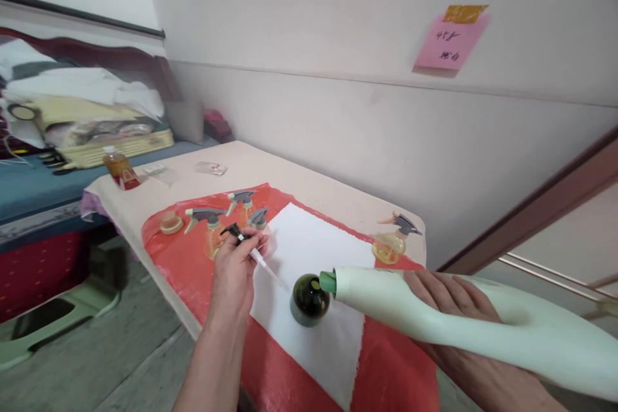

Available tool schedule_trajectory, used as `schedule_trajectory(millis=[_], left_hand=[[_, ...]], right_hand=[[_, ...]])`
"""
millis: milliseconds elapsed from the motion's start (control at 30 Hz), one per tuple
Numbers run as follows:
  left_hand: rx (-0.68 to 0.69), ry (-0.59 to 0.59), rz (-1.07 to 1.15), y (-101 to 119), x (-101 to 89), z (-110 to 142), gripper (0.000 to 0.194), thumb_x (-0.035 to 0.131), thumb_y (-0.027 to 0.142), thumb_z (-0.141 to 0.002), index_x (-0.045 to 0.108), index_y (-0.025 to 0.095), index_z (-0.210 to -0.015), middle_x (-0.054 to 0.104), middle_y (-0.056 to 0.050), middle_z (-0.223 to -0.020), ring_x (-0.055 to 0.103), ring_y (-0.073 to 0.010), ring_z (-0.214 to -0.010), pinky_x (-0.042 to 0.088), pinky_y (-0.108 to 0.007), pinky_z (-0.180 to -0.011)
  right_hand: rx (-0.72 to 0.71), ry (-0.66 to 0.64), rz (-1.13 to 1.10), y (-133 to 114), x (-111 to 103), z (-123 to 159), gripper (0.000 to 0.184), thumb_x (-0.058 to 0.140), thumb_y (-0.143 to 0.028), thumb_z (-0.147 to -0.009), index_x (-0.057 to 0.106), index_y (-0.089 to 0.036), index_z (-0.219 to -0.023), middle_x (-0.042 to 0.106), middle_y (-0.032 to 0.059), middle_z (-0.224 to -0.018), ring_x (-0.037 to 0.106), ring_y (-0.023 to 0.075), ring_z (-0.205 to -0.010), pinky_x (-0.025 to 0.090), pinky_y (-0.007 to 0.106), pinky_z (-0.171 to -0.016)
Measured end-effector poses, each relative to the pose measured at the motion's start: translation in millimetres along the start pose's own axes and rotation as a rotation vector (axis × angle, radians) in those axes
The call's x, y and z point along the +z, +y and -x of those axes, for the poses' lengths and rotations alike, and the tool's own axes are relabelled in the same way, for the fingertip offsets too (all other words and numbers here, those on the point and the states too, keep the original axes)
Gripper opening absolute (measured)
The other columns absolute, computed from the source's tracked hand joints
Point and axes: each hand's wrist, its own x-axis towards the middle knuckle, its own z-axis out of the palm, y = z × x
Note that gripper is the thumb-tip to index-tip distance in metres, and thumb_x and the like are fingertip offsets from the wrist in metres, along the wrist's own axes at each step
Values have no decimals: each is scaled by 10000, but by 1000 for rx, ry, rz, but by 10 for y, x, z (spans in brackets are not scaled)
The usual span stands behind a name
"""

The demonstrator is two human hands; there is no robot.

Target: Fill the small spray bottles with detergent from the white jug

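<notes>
- Green jug (391, 302), pale and long, lies nearly level in our right hand (454, 296), the fingers curled firmly over it.
- Its darker spout (327, 282) points left, right by the open top of the bottle (310, 306) – we cannot tell whether they touch.
- That bottle, dark green and round, stands upright on a white sheet (333, 347), which lies on a red mat (400, 360) on our table (232, 161).
- Our left hand (234, 270) pinches a pump (261, 259) between thumb and fingers – black head up, white tube slanting down towards the bottle.
- Behind that hand, three sprayers (211, 219) with grey heads stand close together; a fourth sprayer (390, 246) stands at the mat's right end.
- Farther left, we see a small tub (170, 223) on the mat and an amber drink (120, 168) at the table's corner.
</notes>
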Motion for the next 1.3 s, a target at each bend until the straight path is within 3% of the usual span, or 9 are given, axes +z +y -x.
schedule_trajectory(millis=[233, 500, 667, 833, 933, 1100, 1300], left_hand=[[-1, 10, -9, 4, 16, 8, 228, 805, 170, -565, 659, 158, -739, 661, -7, -716, 649, -129, -738, 496, -233, -700], [-6, 13, 9, 1, 19, 5, 225, 801, 158, -568, 654, 158, -738, 663, -7, -700, 653, -127, -719, 499, -234, -703], [1, 9, 13, -3, 19, -1, 234, 815, 163, -556, 662, 155, -733, 669, -13, -700, 653, -127, -709, 502, -230, -692], [4, 3, 21, 1, 20, 11, 228, 816, 172, -557, 666, 153, -728, 667, -12, -696, 654, -129, -705, 502, -231, -686], [7, 6, 21, 6, 20, 14, 221, 810, 168, -562, 664, 151, -726, 664, -12, -697, 655, -130, -706, 502, -235, -688], [2, 9, 13, 6, 18, 12, 216, 800, 162, -571, 657, 156, -733, 660, -10, -695, 656, -133, -716, 498, -239, -695], [8, 18, 0, 8, 32, 13, 200, 790, 160, -579, 651, 161, -723, 652, -7, -698, 654, -139, -713, 498, -254, -693]], right_hand=[[-13, -65, 41, 10, 60, 52, 406, 493, -150, -871, 553, -64, -1263, 628, 213, -1197, 573, 361, -1073, 467, 563, -935], [-54, -145, 130, -14, -147, -93, 409, 456, -67, -856, 576, -69, -1247, 642, 211, -1153, 587, 347, -1054, 478, 540, -926], [-43, -38, 95, -1, -39, -10, 394, 493, -101, -852, 557, -45, -1237, 639, 218, -1145, 588, 356, -1034, 487, 552, -902], [-39, -69, 97, 9, 2, -1, 386, 471, -118, -867, 564, -62, -1237, 640, 203, -1149, 593, 348, -1036, 483, 550, -919], [-67, -46, 124, 13, -50, -49, 393, 469, -105, -859, 573, -51, -1234, 643, 215, -1143, 599, 357, -1025, 493, 554, -904], [-95, -127, 190, -4, -180, -108, 425, 425, -55, -848, 586, -49, -1242, 641, 228, -1161, 597, 366, -1055, 482, 566, -938], [-88, -88, 167, 1, -150, -66, 417, 441, -63, -850, 579, -57, -1244, 645, 222, -1152, 602, 360, -1047, 489, 564, -925]])
